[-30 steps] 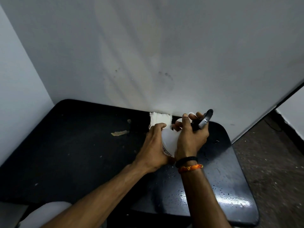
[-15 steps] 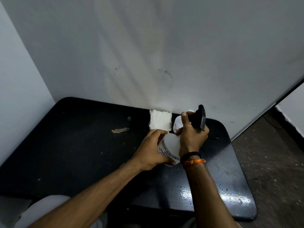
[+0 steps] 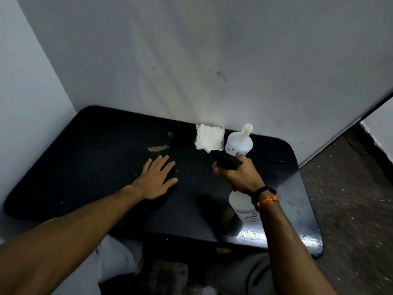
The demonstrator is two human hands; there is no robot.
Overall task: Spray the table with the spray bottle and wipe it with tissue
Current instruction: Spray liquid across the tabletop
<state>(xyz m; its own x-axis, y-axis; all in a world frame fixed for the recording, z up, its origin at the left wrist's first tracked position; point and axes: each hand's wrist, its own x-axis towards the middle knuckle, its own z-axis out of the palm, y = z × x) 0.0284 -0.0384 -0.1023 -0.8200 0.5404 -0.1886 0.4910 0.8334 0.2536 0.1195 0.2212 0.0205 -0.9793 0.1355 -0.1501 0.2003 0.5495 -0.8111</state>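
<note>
My right hand (image 3: 241,177) grips the black trigger head of a white spray bottle (image 3: 244,208), held above the right part of the black table (image 3: 95,167), nozzle pointing left. My left hand (image 3: 156,179) lies flat on the table, fingers spread, holding nothing. A folded white tissue (image 3: 209,139) lies at the back of the table against the wall. Beside it stands a second white bottle (image 3: 239,143) with an open neck and no cap.
A tan scrap or peeled patch (image 3: 158,148) marks the table left of the tissue. Grey walls close the back and left sides. The table's right front edge (image 3: 312,245) shines wet, with bare floor to its right. My knees show below the front edge.
My left hand let go of the bottle and moved left, flat onto the table. My right hand now holds the spray bottle alone, turned so its nozzle points left. The view has tilted down.
</note>
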